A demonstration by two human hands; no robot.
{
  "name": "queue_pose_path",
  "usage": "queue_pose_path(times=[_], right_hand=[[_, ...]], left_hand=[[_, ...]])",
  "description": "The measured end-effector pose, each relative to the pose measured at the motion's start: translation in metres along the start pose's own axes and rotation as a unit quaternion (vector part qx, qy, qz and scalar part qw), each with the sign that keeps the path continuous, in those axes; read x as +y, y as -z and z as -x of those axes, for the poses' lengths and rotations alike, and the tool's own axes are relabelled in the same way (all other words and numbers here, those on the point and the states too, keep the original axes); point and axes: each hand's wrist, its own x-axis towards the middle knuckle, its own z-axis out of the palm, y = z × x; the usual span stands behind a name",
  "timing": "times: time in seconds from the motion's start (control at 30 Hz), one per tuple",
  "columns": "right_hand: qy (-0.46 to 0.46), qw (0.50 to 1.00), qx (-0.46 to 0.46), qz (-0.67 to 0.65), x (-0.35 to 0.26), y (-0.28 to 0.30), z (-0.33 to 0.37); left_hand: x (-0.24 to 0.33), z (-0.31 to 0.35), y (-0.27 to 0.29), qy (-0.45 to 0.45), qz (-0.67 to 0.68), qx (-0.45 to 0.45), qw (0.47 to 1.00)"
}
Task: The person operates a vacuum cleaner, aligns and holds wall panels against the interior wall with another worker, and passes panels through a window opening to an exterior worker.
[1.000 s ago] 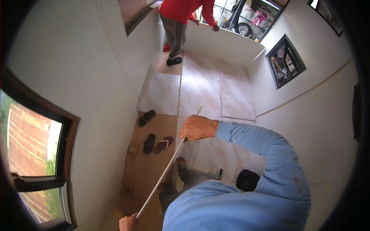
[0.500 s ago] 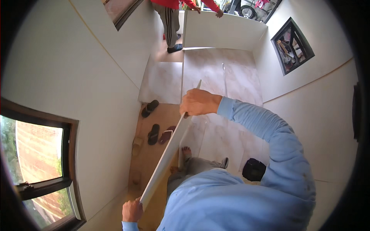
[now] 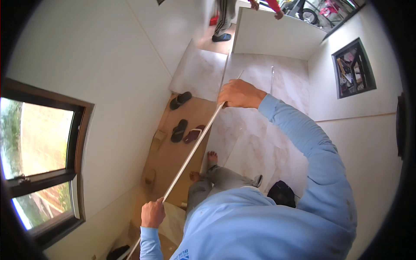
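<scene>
A long, narrow pale strip (image 3: 190, 154) slants across in front of me, its thin edge toward me. My right hand (image 3: 240, 94) is wrapped around its farther part, with a short length showing beyond the fist. My left hand (image 3: 152, 213) grips it nearer my body, at the lower left. Past the left fist the strip runs on toward the bottom of the picture. Both hands are closed, and the fingers' undersides are hidden.
Marbled sheets (image 3: 255, 130) cover much of the floor. Slippers (image 3: 179, 131) lie on brown flooring at left, near my bare feet. A black object (image 3: 282, 193) sits by my right side. A co-worker's hand (image 3: 278, 15) rests at a white panel (image 3: 273, 34). A framed window (image 3: 43, 143) is left.
The strip shows a thinner edge than before, and its length past my left hand is now visible. Both hands sit higher in the picture. The view has shifted, moving the co-worker rightward.
</scene>
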Motion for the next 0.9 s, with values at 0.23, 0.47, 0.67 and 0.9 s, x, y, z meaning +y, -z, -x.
queue_pose_path(times=[0.23,0.47,0.67,0.9], right_hand=[[0.075,0.997,0.0,0.011,-0.088,-0.015,-0.039],[0.149,0.987,-0.005,-0.062,-0.262,-0.086,-0.092],[0.129,0.99,-0.06,-0.002,-0.284,-0.103,-0.118],[0.162,0.985,-0.057,0.0,-0.275,-0.126,-0.132]], left_hand=[[0.003,0.009,-0.004,0.056,0.0,0.019,0.998],[-0.015,0.005,-0.004,0.077,0.019,0.048,0.996],[-0.019,0.015,0.011,0.13,0.071,0.074,0.986],[-0.101,0.103,-0.036,0.134,0.121,0.087,0.98]])
